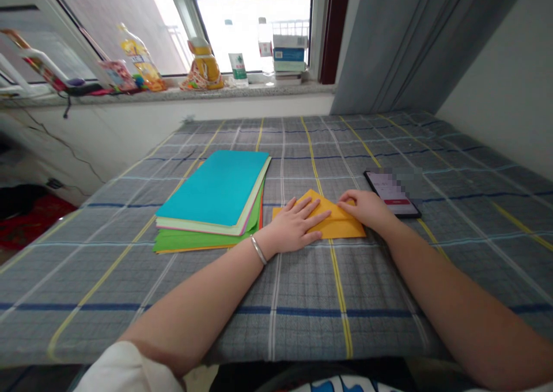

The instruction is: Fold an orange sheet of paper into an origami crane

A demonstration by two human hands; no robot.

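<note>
Orange paper [341,222], angular fold, flat under L hand [291,226], fingers wide; R hand [363,208], fingers narrow on top edge.

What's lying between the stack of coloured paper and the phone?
The head view shows a folded orange paper between the paper stack and phone, with the left hand and right hand on it.

Nothing legible: bottle label [238,67] too small, phone screen [389,191] pixelated.
</note>
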